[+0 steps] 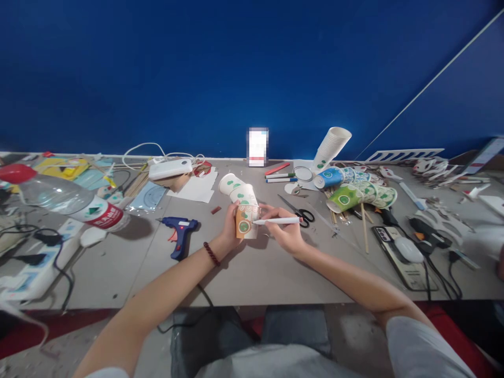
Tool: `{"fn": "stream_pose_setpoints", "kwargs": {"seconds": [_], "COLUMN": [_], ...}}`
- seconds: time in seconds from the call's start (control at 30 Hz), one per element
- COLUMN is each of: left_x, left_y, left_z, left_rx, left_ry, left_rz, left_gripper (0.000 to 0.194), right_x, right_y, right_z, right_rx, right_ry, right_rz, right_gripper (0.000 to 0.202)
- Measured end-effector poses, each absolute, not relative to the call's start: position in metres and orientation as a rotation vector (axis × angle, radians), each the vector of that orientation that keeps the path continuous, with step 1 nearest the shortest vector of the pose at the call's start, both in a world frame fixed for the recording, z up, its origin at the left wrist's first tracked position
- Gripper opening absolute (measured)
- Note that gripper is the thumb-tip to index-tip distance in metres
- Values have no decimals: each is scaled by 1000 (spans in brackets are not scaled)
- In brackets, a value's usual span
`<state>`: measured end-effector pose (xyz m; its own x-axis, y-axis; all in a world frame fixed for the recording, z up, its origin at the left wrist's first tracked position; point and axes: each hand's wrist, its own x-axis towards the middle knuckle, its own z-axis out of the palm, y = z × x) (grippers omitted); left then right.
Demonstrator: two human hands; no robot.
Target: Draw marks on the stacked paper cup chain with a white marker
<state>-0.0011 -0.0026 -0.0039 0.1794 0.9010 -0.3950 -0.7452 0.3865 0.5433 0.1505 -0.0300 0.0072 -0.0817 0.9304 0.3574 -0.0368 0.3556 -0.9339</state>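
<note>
A bent chain of joined paper cups (244, 195) lies at the middle of the table, white with green prints, its nearest cup partly orange. My left hand (229, 226) is closed round the left side of the near cup. In my right hand (284, 231) is a white marker pen (277, 221), held slantwise with its tip at the orange-and-white cup's right side. Whether the tip touches the cup cannot be told. Black-handled scissors (305, 215) lie just beyond my right hand.
A blue glue gun (180, 231) and a large bottle (79, 202) are on the left. Markers (280, 178) and a phone (258, 148) stand behind the cups. To the right are a cup stack (333, 147), blue and green cup chains (346, 197), and a phone with cables (409, 268).
</note>
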Motion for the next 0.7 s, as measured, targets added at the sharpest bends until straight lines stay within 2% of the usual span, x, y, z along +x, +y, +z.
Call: {"fn": "stream_pose_setpoints", "kwargs": {"seconds": [0.7], "left_x": [-4], "left_y": [-3], "left_z": [-2], "left_rx": [259], "left_ry": [734], "left_rz": [1131], "left_gripper": [32], "right_x": [150], "right_y": [-34], "right_z": [12], "right_rx": [-807], "right_ry": [-1471], "right_rz": [1087], "right_gripper": [9]}}
